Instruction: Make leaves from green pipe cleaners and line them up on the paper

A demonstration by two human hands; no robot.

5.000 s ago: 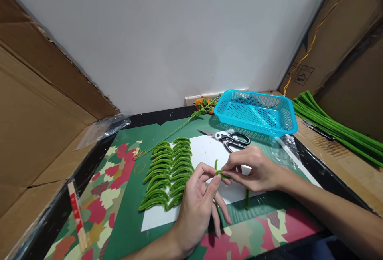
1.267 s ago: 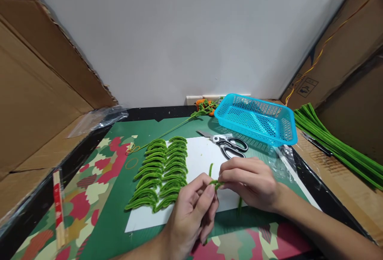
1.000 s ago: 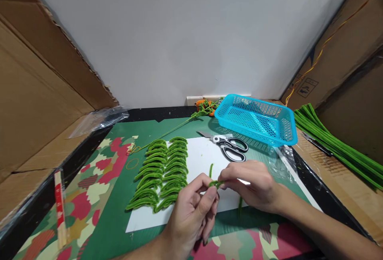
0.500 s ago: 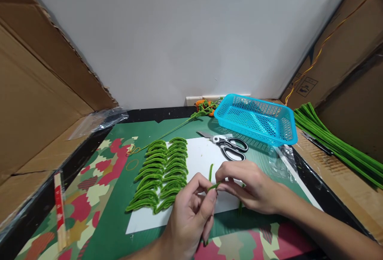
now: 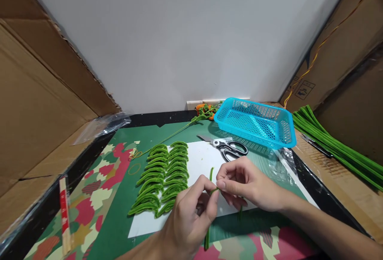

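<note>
One short, fuzzy green strip, probably a pipe cleaner (image 5: 214,190), sits between two bare hands, held just above a flat white sheet of paper (image 5: 201,160). Its left end is pinched between thumb and forefinger of the left hand (image 5: 193,208); the right hand (image 5: 249,184) nips the other end with thumb and fingertips close beside, so only a little of it shows.

It should weigh next to nothing, with a soft pile over what is likely a thin wire core: easy to bend, apt to keep its curve, hardly slippery. The pile could flatten under a hard squeeze and a cut wire end might prick, so a light fingertip hold just in from each tip would suit it.

Nearest lies a straight green fuzzy strip (image 5: 211,173), upper end on the paper; whether it joins the green length (image 5: 207,239) below the left hand cannot be told. Another dark green strip (image 5: 240,213) shows beneath the right hand.

Left of the hands, two columns of arched green fuzzy pieces (image 5: 153,176) are stacked across the paper. Beyond are black-and-grey-handled scissors (image 5: 220,143), then a turquoise perforated plastic basket (image 5: 253,129). Far right lies a bundle of long green fuzzy stems (image 5: 335,142).
</note>
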